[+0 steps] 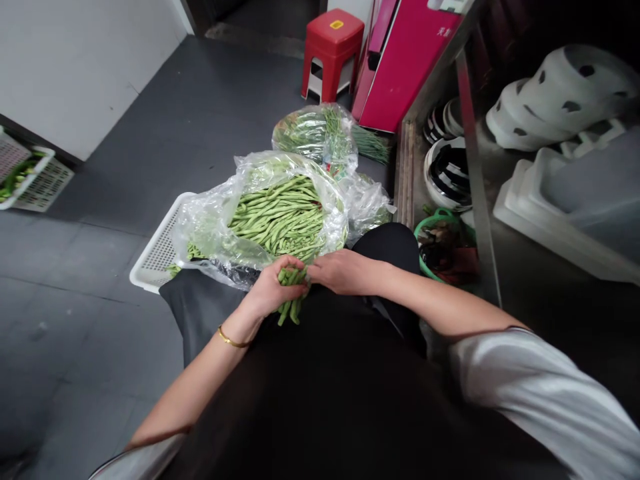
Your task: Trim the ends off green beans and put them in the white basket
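Note:
My left hand is closed around a small bunch of green beans, whose ends stick out below the fingers. My right hand is closed right beside the bunch, its fingertips pinched at the top ends; what exactly lies between them is too small to make out. Just beyond both hands, a clear plastic bag lies wide open, full of long green beans. Partly under the bag is a white perforated basket, with some green pieces in it.
Behind the open bag are another bag of greens and a red stool. A metal shelf with white containers runs along the right, above a green basket. Another white basket stands far left.

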{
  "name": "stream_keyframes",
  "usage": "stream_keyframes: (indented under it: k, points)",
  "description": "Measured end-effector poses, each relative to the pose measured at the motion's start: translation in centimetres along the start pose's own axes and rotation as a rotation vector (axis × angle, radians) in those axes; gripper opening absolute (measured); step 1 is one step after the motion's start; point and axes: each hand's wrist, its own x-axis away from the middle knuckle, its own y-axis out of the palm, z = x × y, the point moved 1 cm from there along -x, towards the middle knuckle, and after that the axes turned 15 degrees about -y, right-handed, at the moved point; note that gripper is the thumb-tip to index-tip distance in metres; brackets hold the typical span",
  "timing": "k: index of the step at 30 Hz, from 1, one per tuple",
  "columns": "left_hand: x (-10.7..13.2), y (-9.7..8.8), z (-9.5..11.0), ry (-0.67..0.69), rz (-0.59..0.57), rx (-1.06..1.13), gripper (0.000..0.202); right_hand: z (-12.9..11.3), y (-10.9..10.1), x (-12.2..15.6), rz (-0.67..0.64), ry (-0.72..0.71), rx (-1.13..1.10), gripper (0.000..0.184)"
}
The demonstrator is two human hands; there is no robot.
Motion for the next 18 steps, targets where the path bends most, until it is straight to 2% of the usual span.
stream_keyframes:
  k: [3,6,9,12,13,14,15,16,18]
  points:
    - [0.4,-0.1,0.3,-0.051,-0.164,-0.024,0.040,-0.6,-0.3,-0.1,-0.114,-0.133,0.030,0.015]
    - [1.1,-0.4,0.7,-0.035,-0.257,-0.063,0.039,-1.2,-0.2,-0.3,-0.074,-0.208,-0.092,0.017]
    - [2.0,-0.6,1.3,0.036,-0.240,-0.084,0.044,-1.9,0.3,-0.7,0.163,-0.189,-0.494,0.026]
    - [3.2,-0.7,2.3,0.111,-0.142,-0.024,0.048,-1.8,1.3,-1.2,0.581,0.039,-0.963,0.039]
    - [3.8,-1.1,2.8,0.139,-0.103,0.026,0.048,-1.4,1.6,-1.2,0.678,0.122,-1.053,0.042]
    - [4.4,-1.8,3.4,0.178,-0.062,0.087,0.047,-0.9,1.7,-1.1,0.707,0.181,-1.094,0.045]
    - [5.1,-2.8,4.1,0.240,-0.005,0.156,0.046,-0.3,1.7,-0.8,0.648,0.210,-1.083,0.044]
    - [5.9,-4.3,4.8,0.327,0.076,0.219,0.046,0.4,1.6,-0.4,0.509,0.218,-1.020,0.042]
    - [7.0,-8.5,6.3,0.529,0.296,0.308,0.042,1.8,1.0,0.5,0.171,0.238,-0.743,0.033]
